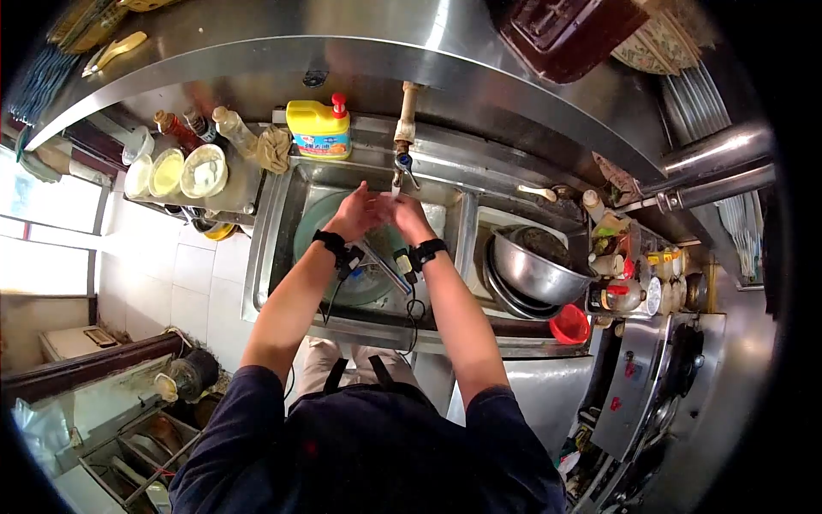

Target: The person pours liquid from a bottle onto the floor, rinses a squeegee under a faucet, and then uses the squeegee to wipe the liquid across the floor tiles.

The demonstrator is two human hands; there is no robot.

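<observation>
Both of my hands are at the faucet [404, 141], over the left basin of a steel sink [276, 244]. My left hand [358, 212] has its fingers apart and holds nothing that I can see. Close beside it, my right hand [402, 214] is right under the spout, its fingers partly blurred, so their pose is unclear. Below them a round greenish basin [318, 236] sits in the sink, with a long thin item [385, 265] across it. Black straps with small devices and cables are on both wrists. Behind the sink stands a yellow bottle with a red cap [318, 130].
Metal bowls [535, 270] are stacked in the right basin, beside a red bowl [569, 325]. Bottles and white tubs [204, 171] stand on the left ledge. A steel shelf [360, 64] runs overhead. Jars and a stove [676, 368] are at the right.
</observation>
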